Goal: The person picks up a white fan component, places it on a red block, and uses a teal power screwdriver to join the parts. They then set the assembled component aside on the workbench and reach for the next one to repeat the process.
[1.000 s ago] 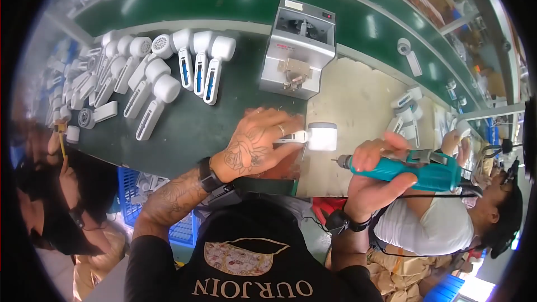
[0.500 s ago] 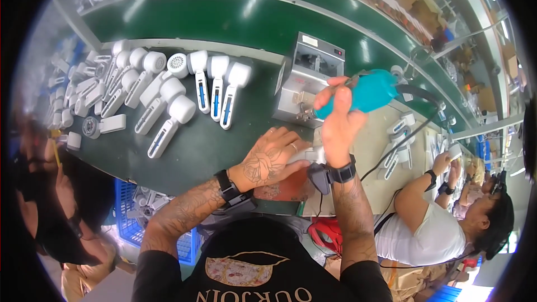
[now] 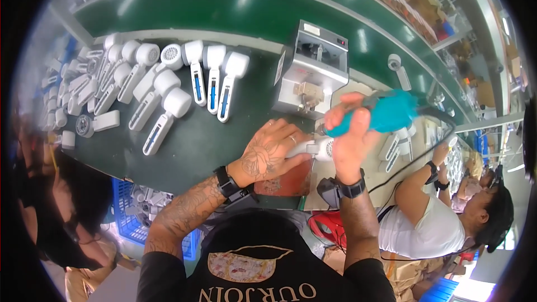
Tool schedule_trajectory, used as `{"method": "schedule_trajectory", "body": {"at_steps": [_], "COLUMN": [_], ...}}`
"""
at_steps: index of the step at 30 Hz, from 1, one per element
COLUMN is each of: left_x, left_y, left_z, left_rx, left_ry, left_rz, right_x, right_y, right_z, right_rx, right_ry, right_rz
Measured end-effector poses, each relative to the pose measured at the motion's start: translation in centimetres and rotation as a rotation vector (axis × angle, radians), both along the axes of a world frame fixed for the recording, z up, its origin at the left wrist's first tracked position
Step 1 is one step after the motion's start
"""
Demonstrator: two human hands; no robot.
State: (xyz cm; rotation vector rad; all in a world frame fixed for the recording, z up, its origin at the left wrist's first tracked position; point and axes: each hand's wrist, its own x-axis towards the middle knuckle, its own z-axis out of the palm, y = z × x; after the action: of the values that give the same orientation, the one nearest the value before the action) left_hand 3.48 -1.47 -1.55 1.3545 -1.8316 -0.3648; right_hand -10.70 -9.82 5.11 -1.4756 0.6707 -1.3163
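My left hand (image 3: 269, 148) is closed around the handle of a white device with a round, grilled head (image 3: 324, 149), held low over the work surface. Its head points right, toward my other hand. A teal electric screwdriver (image 3: 375, 114) with a dark cord lies sideways in my right hand (image 3: 352, 140), its tip end pointing left, just above the device's head. The fingers of my right hand wrap round the tool's body. Similar white devices with blue strips in their handles (image 3: 225, 98) lie farther left on the green table.
A grey metal box machine (image 3: 313, 70) stands just beyond my hands. Many white devices crowd the left of the table (image 3: 224, 145). A reddish mat (image 3: 282, 183) lies near the edge. A blue basket (image 3: 130, 221) of white parts sits below. A co-worker (image 3: 425, 218) works at right.
The screwdriver and my right hand have moved right and down, away from the metal machine. The grilled head of the device in my left hand now shows more clearly.
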Motion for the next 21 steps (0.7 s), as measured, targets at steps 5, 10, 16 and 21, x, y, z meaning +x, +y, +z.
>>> {"method": "schedule_trajectory", "body": {"at_steps": [5, 10, 16, 21], "left_x": [0.0, -0.2, -0.1, -0.2], "left_y": [0.3, 0.4, 0.4, 0.0], "left_z": [0.0, -0.4, -0.3, -0.1], "left_rx": [0.045, 0.011, 0.022, 0.011], "left_ry": [0.003, 0.038, 0.002, -0.066], "left_rz": [-0.015, -0.006, -0.025, -0.029], "right_x": [-1.0, -1.3, -1.5, -1.6], "right_y": [0.8, 1.4, 1.3, 0.8], "right_z": [-0.7, -0.7, -2.6, -2.7], "right_rx": [0.029, 0.033, 0.010, 0.077], "right_ry": [-0.008, 0.021, 0.000, -0.022], "right_rz": [-0.048, -0.013, 0.072, 0.120]}}
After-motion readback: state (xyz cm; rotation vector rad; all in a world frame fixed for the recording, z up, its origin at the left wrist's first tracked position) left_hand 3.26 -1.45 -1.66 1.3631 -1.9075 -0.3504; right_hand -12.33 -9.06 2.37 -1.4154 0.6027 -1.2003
